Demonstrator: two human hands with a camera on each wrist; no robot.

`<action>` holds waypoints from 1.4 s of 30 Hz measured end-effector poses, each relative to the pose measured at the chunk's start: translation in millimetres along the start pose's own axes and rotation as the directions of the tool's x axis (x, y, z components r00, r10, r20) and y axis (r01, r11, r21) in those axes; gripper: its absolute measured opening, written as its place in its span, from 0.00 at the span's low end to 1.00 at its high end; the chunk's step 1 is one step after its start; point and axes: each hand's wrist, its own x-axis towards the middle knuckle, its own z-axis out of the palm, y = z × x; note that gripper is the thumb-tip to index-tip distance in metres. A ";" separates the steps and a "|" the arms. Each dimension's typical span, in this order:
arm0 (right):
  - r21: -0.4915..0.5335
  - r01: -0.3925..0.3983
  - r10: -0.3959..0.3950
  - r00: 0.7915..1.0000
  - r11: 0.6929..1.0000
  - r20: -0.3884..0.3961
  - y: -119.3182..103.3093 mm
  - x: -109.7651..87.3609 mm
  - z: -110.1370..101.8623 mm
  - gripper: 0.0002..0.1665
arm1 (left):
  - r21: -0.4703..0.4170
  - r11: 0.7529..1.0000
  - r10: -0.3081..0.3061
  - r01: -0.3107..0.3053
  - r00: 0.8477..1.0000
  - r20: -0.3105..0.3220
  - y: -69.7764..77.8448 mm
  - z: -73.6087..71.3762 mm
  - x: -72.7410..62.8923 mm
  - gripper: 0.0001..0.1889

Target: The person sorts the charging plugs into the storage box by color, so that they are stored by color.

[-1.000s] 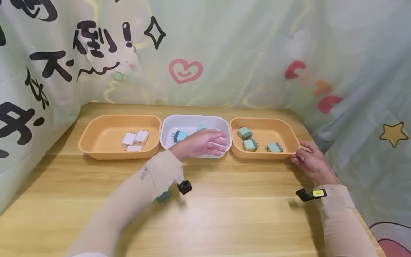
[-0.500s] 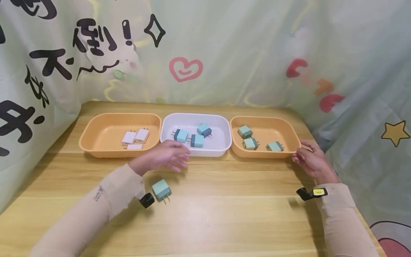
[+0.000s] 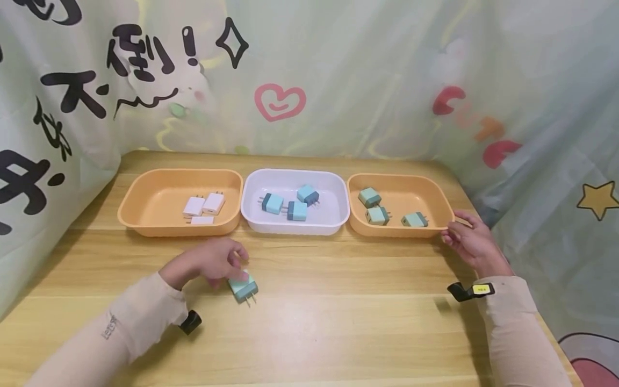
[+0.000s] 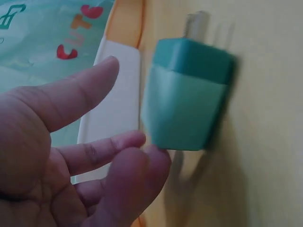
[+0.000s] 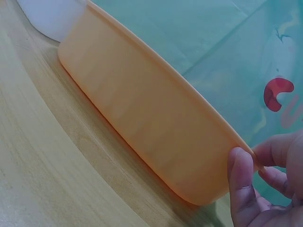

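A two-tone green plug-in charger [image 3: 244, 289] lies on the table with its prongs toward me. My left hand [image 3: 217, 262] is right at it. In the left wrist view the fingers [image 4: 99, 151] are spread apart, with one fingertip at the charger's [image 4: 187, 99] near end; the charger is not gripped. At the far right, my right hand [image 3: 474, 243] pinches the front right corner rim of the right orange tray [image 3: 401, 231], thumb outside, as the right wrist view shows. That tray holds 3 green chargers [image 3: 369, 198].
The left orange tray [image 3: 169, 230] holds 3 white chargers [image 3: 213, 203]. Between the orange trays stands a white tray [image 3: 309, 228] with 3 blue chargers [image 3: 297, 210]. All three line up along the back of the wooden table [image 3: 338, 317], before a printed curtain [image 3: 348, 80].
My left hand has left the white tray, swinging left and toward me down to the green charger on the table. My right hand stays on the orange tray's rim.
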 end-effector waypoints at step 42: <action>0.038 0.010 -0.011 0.999 0.999 0.043 1.8 -1.6 -3.2 0.17 | 0.214 0.971 0.138 -0.107 0.981 -0.136 -0.1 26.3 -7.8 0.22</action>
